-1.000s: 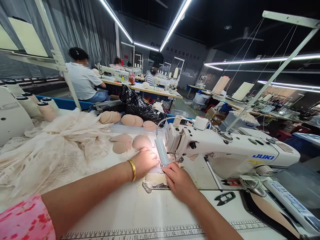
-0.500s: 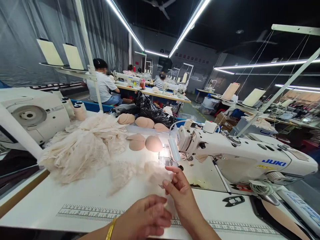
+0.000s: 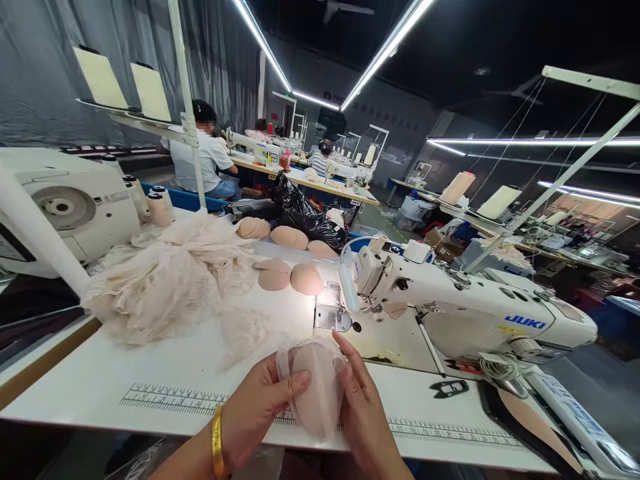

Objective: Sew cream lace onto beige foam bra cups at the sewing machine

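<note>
Now both hands, left hand (image 3: pixel 260 410), right hand (image 3: pixel 365 417), gripping bra cup (image 3: pixel 316 387) at table edge (image 3: pixel 150 427)

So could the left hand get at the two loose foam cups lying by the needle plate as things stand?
Probably not right away: the left hand is clasping the lace-covered cup together with the right hand. The loose foam cups lie beyond on bare table, nothing blocking the way.

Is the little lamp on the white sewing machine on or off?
On: the small lamp casts a bright patch on the white table beside the needle plate.
</note>
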Tool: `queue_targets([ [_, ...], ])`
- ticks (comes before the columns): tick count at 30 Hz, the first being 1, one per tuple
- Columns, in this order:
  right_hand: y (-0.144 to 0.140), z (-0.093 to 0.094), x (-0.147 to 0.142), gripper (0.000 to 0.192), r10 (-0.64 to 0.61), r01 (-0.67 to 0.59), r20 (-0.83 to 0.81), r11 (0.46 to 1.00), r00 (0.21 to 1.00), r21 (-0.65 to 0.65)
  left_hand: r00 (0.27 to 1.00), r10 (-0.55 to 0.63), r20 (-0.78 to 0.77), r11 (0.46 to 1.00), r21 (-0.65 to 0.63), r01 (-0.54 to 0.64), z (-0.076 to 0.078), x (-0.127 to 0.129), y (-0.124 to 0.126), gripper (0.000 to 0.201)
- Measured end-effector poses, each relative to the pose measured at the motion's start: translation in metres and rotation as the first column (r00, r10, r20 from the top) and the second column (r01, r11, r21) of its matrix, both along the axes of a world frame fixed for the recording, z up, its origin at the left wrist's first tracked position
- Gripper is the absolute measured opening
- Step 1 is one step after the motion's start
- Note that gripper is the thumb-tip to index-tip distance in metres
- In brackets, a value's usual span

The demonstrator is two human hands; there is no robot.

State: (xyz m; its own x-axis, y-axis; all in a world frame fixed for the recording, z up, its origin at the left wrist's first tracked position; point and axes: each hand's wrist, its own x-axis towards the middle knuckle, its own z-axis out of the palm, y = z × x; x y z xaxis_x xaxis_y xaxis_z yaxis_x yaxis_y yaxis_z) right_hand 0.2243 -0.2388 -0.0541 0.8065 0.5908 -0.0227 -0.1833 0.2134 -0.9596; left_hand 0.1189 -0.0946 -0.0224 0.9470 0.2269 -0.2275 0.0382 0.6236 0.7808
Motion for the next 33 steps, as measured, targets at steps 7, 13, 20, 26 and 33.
queue_targets([
  [7, 0.007, -0.022, -0.009, 0.083, -0.028, 0.038, -0.14, 0.997, 0.99, 0.069, 0.962, 0.267, -0.05, 0.952, -0.143, -0.271, -0.007, 0.011, 0.007, 0.042],
  [13, 0.007, -0.024, -0.004, 0.084, -0.075, 0.088, -0.171, 0.994, 0.982, 0.069, 0.959, 0.275, -0.072, 0.937, -0.205, -0.284, -0.008, 0.016, 0.002, 0.047],
  [20, 0.007, -0.022, -0.005, 0.09, -0.105, 0.121, -0.187, 0.99, 0.977, 0.073, 0.956, 0.288, -0.063, 0.938, -0.182, -0.295, -0.007, 0.015, -0.001, 0.046],
  [26, 0.01, -0.011, -0.012, 0.085, -0.144, 0.168, -0.192, 0.979, 0.971, 0.118, 0.959, 0.281, -0.032, 0.955, -0.085, -0.283, -0.001, 0.017, -0.008, 0.057],
  [33, 0.012, -0.006, -0.016, 0.091, -0.137, 0.167, -0.199, 0.976, 0.97, 0.143, 0.959, 0.284, -0.006, 0.953, -0.106, -0.283, 0.004, 0.017, -0.009, 0.058],
])
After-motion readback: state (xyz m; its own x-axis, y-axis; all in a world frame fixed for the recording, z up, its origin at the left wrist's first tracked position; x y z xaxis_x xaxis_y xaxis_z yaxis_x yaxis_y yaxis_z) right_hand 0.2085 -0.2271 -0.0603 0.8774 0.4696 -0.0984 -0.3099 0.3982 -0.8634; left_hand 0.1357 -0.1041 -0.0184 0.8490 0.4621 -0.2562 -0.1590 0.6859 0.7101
